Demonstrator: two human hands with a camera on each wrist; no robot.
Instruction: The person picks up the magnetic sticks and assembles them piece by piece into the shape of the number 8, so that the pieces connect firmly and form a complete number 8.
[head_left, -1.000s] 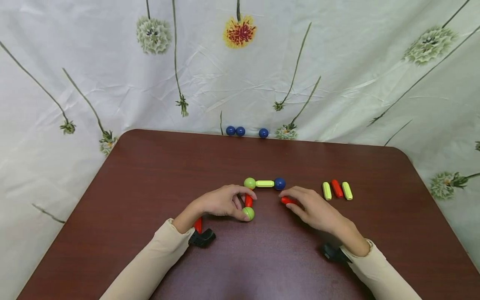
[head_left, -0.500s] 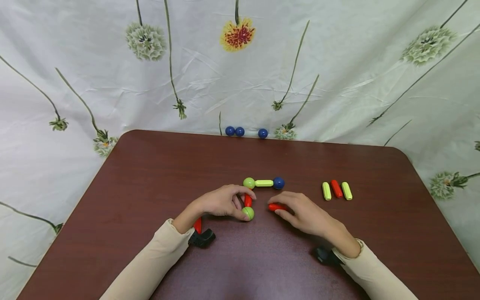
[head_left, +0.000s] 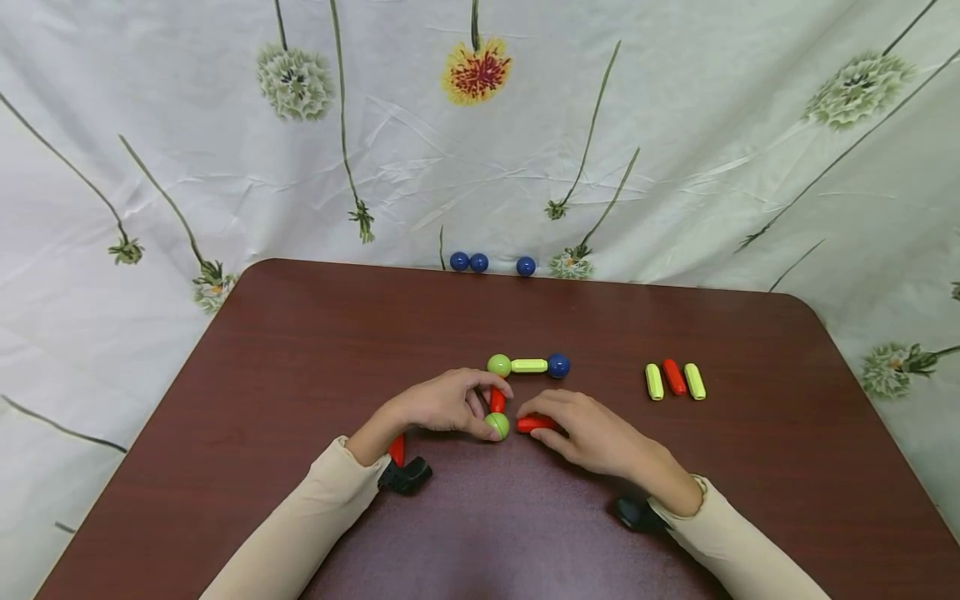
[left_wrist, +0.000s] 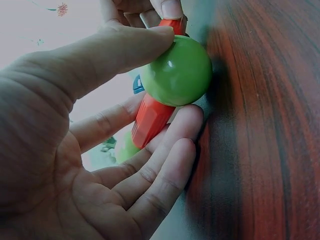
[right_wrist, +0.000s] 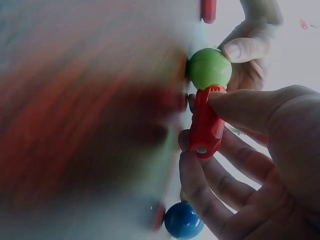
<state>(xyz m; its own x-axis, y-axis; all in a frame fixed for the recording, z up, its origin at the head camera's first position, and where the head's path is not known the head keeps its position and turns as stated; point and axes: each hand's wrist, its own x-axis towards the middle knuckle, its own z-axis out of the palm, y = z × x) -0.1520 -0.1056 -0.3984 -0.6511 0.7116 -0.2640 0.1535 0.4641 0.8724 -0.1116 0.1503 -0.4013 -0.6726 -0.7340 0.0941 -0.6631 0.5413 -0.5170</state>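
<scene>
My left hand (head_left: 442, 404) holds the near green ball (head_left: 496, 425), its thumb on the ball and its fingers around the red rod (head_left: 497, 402) joined to it. At that rod's far end sits another green ball (head_left: 498, 365), from which a yellow-green ribbed rod (head_left: 529, 366) leads right to a blue ball (head_left: 558, 365). My right hand (head_left: 600, 433) pinches a second red rod (head_left: 534, 424) between thumb and fingers. One end of this rod is right at the near green ball (right_wrist: 210, 69) in the right wrist view; its other end shows a metal tip.
To the right lie two yellow-green rods (head_left: 654, 382) with a red rod (head_left: 673, 377) between them. Several blue balls (head_left: 478, 262) stand along the table's back edge. One more red rod (head_left: 397, 450) lies partly hidden under my left wrist. A floral cloth (head_left: 675, 167) hangs behind.
My right hand has moved left and toward me, bringing its red rod up to the near green ball. My left hand has stayed in place on the joined pieces.
</scene>
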